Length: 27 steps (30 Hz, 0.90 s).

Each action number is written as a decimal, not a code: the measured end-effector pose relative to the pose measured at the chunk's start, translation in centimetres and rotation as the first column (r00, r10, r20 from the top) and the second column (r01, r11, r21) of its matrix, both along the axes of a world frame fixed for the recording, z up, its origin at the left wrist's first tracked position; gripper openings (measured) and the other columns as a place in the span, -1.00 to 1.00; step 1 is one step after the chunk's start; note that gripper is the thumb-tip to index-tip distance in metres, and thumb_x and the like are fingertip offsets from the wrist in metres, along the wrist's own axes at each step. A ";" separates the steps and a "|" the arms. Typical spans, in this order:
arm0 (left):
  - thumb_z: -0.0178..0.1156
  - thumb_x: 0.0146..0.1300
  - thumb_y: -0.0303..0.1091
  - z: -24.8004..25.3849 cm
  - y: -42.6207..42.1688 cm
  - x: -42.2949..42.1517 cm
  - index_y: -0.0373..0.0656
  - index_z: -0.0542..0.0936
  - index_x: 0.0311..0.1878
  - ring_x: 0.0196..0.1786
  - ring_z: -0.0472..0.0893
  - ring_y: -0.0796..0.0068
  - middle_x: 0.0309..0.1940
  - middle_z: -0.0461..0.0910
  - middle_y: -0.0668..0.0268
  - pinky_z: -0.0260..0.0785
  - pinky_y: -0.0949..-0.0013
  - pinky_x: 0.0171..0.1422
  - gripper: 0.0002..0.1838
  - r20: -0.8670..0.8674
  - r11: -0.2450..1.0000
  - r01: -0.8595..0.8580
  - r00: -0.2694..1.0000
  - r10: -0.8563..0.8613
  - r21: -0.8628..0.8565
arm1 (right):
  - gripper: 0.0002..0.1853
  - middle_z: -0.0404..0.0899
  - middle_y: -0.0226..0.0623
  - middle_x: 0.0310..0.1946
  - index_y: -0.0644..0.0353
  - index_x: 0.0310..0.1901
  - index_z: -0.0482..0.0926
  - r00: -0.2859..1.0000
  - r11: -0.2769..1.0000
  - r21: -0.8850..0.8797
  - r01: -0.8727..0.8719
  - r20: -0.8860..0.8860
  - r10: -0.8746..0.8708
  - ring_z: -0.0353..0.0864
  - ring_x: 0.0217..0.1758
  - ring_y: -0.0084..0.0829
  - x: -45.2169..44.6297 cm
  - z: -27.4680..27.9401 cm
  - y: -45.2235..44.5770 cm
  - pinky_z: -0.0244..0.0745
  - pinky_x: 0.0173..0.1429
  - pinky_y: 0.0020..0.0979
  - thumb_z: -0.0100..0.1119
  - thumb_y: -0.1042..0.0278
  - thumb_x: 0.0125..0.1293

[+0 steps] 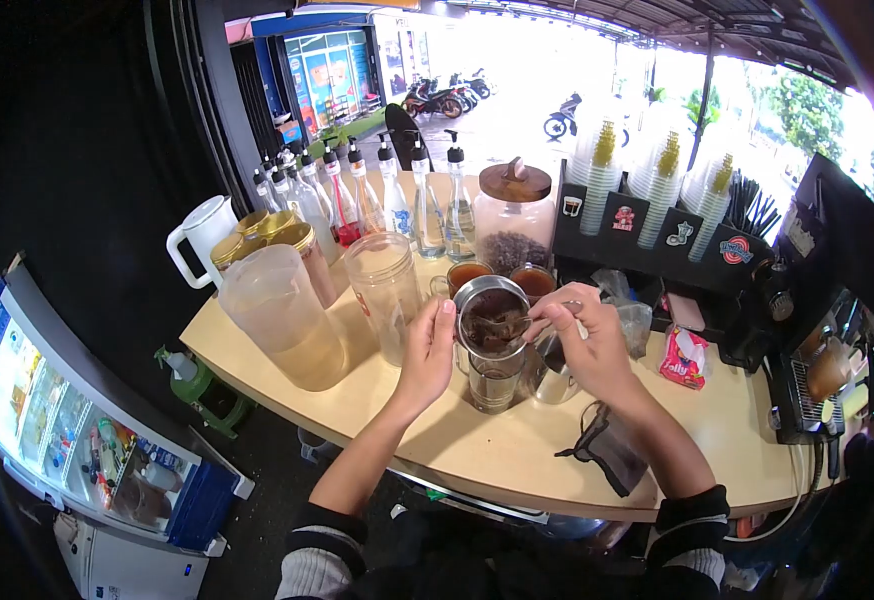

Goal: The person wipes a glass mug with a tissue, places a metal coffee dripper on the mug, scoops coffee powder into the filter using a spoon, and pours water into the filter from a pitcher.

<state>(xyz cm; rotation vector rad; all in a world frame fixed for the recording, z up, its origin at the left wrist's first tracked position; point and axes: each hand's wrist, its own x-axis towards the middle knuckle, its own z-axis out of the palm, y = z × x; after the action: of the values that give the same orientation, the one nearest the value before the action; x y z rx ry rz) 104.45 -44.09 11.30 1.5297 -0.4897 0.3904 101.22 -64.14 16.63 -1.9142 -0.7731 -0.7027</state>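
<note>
My left hand (429, 350) grips the side of a metal cup (464, 350) that has dark, wet-looking coffee grounds (495, 312) in it. In my right hand (589, 340) is a spoon (510, 326), pinched by its handle, its bowl down among the grounds. The metal cup is tilted toward me above a clear glass (494, 390); whether they touch I cannot tell. Just behind stand two glasses of brown drink, one on the left (467, 272) and one on the right (534, 280). A shiny metal container (555, 382) sits under my right hand, partly hidden.
On the wooden counter (457, 450) stand a cloudy pitcher (282, 320), a clear tall jar (385, 300), several pump bottles (397, 205) and a lidded bean jar (514, 220). A black mesh pouch (612, 455) lies at the front right, near a pink packet (684, 358). Stacked cups (652, 190) stand behind.
</note>
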 end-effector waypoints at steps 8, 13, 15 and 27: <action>-0.10 0.49 -0.17 -0.5 0.1 0.3 -0.16 0.41 -0.40 -0.49 0.20 0.77 -0.56 0.25 0.56 0.07 0.59 -0.42 -0.66 -0.102 0.988 0.101 0.988 -0.113 -0.115 | -0.75 0.65 -0.39 -0.53 0.23 -0.30 0.59 0.990 0.996 0.031 -0.084 -0.110 0.087 0.56 -0.31 -0.51 -0.7 0.5 -1.1 0.30 0.03 -0.38 0.00 0.26 0.41; -0.07 0.47 -0.12 -1.2 0.5 0.6 -0.13 0.44 -0.40 -0.51 0.20 0.78 -0.58 0.25 0.57 0.05 0.61 -0.44 -0.64 -0.182 0.988 0.122 0.974 -0.138 -0.094 | -0.67 0.55 -0.35 -0.42 0.29 -0.26 0.53 0.921 0.923 0.318 -0.214 -0.250 0.300 0.59 -0.37 -0.59 -0.5 0.6 -1.5 0.42 -0.26 -0.56 -0.08 0.18 0.47; -0.06 0.46 -0.08 -1.5 0.5 0.8 -0.13 0.45 -0.40 -0.51 0.20 0.79 -0.58 0.26 0.58 0.04 0.63 -0.45 -0.63 -0.229 0.981 0.144 0.958 -0.172 -0.131 | -0.67 0.54 -0.36 -0.40 0.29 -0.26 0.52 0.917 0.921 0.321 -0.222 -0.252 0.309 0.59 -0.37 -0.60 -0.3 0.7 -1.6 0.43 -0.25 -0.57 -0.07 0.18 0.47; 0.10 0.37 -0.16 -3.7 0.8 2.7 -0.17 0.46 -0.15 -0.51 0.24 0.70 -0.53 0.30 0.52 0.18 0.55 -0.42 -0.75 0.018 0.998 -0.060 0.998 0.060 0.029 | -0.75 0.52 -0.39 -0.56 0.29 -0.30 0.52 0.953 0.972 0.169 -0.162 -0.229 0.198 0.54 -0.43 -0.64 0.3 1.0 0.2 0.38 -0.28 -0.56 0.01 0.27 0.42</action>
<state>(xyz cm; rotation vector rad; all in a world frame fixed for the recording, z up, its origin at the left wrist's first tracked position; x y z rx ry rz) 107.14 -43.33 7.58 1.5731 -0.4653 0.4451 101.52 -63.90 17.60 -1.7287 -0.7083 -0.3909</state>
